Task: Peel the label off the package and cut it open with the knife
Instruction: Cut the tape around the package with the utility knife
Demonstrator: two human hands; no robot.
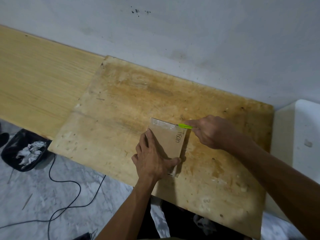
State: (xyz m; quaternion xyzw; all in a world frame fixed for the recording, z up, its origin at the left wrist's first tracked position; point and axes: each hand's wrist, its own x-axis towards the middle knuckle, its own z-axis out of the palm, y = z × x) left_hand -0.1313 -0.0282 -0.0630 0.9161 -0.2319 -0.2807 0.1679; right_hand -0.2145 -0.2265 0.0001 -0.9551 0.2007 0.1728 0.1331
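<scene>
A flat brown cardboard package (170, 141) wrapped in clear tape lies on the worn plywood board (121, 110). Handwritten black letters run along its right edge. My left hand (152, 158) presses down on the package's left and near side, thumb hooked over the near right edge. My right hand (209, 132) grips a lime-green utility knife (185, 126), whose tip rests at the package's far right corner. The blade itself is too small to make out. No label is visible on the package.
The board lies on a light wooden bench (34, 80) against a grey wall. A black bin (24, 149) holding crumpled paper stands on the marble floor at left, with black cables (69, 201) trailing nearby. A white surface (297, 144) borders the board on the right.
</scene>
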